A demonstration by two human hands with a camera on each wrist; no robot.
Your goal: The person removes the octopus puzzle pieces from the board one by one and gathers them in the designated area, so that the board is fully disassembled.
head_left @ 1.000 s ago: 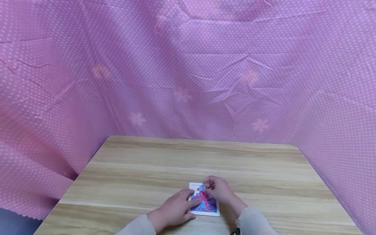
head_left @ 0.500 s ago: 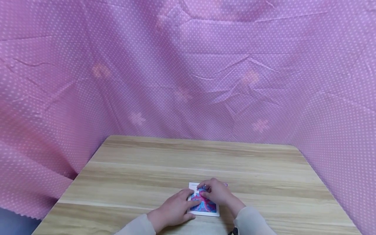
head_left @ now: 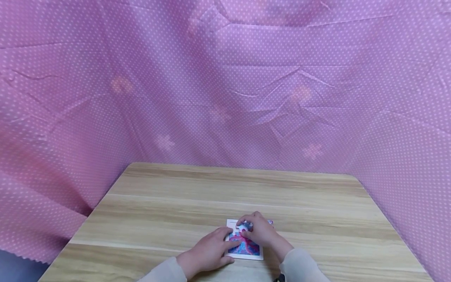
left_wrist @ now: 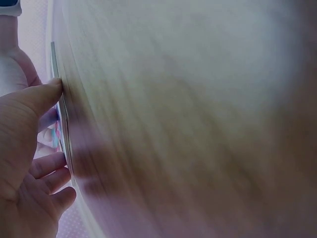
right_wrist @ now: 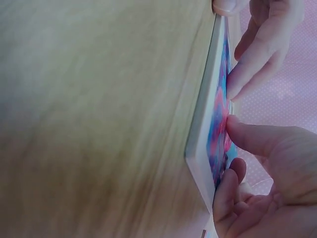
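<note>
A jigsaw puzzle (head_left: 251, 252) with a pink octopus on blue lies in a white frame near the table's front edge. My left hand (head_left: 210, 250) rests at its left side, fingers spread. One finger presses on the picture, and the thumb touches the near edge, also seen in the left wrist view. Over the puzzle's upper right, my right hand (head_left: 261, 231) pinches a puzzle piece (right_wrist: 232, 150) between thumb and fingers, which hide most of it. White backing shows at the upper left and under those fingers.
Another small puzzle piece (head_left: 271, 222), partly hidden, lies just beyond the right hand. Everything stands on a wood-grain table (head_left: 158, 211). Pink dotted cloth (head_left: 218, 98) hangs around its back and sides.
My right hand has shifted left from the puzzle's upper right corner, where a piece now lies outside the frame. More white backing shows beneath its fingers. The left hand stays in place.
</note>
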